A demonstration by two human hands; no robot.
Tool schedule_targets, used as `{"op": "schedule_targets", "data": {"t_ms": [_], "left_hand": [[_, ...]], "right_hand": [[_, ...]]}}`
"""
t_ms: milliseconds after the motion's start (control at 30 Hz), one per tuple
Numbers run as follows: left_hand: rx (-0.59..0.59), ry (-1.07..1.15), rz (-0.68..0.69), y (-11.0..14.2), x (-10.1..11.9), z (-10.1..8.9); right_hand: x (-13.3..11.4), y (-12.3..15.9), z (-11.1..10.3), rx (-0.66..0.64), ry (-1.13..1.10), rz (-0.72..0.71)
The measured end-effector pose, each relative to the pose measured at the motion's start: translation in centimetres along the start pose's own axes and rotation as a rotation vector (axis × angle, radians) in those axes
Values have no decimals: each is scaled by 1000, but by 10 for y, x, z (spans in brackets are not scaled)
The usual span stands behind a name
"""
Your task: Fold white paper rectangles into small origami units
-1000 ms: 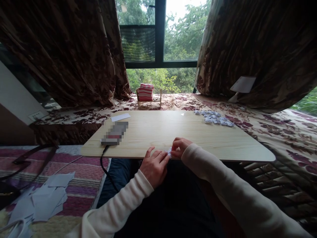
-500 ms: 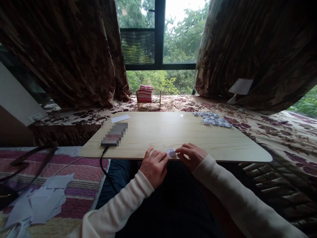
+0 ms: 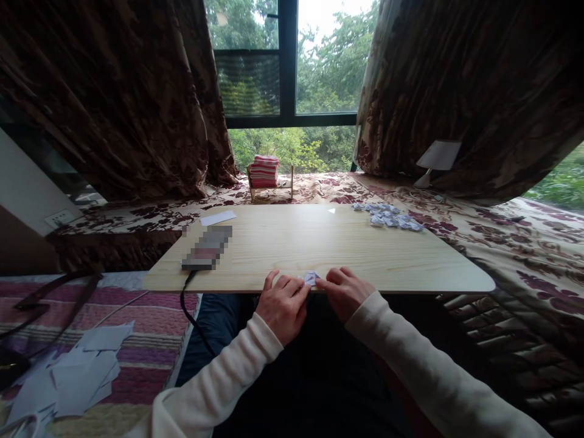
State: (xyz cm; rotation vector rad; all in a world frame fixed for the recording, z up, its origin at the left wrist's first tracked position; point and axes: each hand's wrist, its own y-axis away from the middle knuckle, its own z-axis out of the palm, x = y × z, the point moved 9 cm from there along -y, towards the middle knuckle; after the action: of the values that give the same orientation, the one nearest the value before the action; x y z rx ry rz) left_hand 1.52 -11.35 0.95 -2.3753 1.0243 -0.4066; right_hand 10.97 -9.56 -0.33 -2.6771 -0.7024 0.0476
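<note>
A small folded piece of pale paper (image 3: 311,278) lies at the near edge of a light wooden table (image 3: 319,243). My left hand (image 3: 283,304) and my right hand (image 3: 344,292) meet at it from either side, fingertips pinched on the paper and pressing it against the tabletop. Both wrists rest at the table's front edge. Cream sleeves cover both arms.
A pile of small folded papers (image 3: 387,216) sits at the table's far right. A dark device (image 3: 206,248) with a cable lies at the left, a white slip (image 3: 218,217) behind it. Cut paper sheets (image 3: 77,371) lie on the striped bedding at left. Curtains flank the window.
My right hand has come down from a raised, curled pose to lie low beside the paper, first drawing right, then closing back in on it. The left hand has barely moved.
</note>
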Motion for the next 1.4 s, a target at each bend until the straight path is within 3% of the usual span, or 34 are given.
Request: {"op": "schedule_targets", "data": {"t_ms": [367,633,833,1200,1400], "left_hand": [[22,5,-53,0,1,0],[176,-22,-76,6,-3,6],[288,-23,-64,7,-6,7],[380,-1,-41,11,-8,4],[376,47,-17,11,-11,4]], "right_hand": [[-20,9,-1,137,73,28],[-15,8,-6,251,49,88],[-13,12,-6,318,40,50],[-18,18,-13,460,92,-7],[-21,14,-8,433,116,-66]]}}
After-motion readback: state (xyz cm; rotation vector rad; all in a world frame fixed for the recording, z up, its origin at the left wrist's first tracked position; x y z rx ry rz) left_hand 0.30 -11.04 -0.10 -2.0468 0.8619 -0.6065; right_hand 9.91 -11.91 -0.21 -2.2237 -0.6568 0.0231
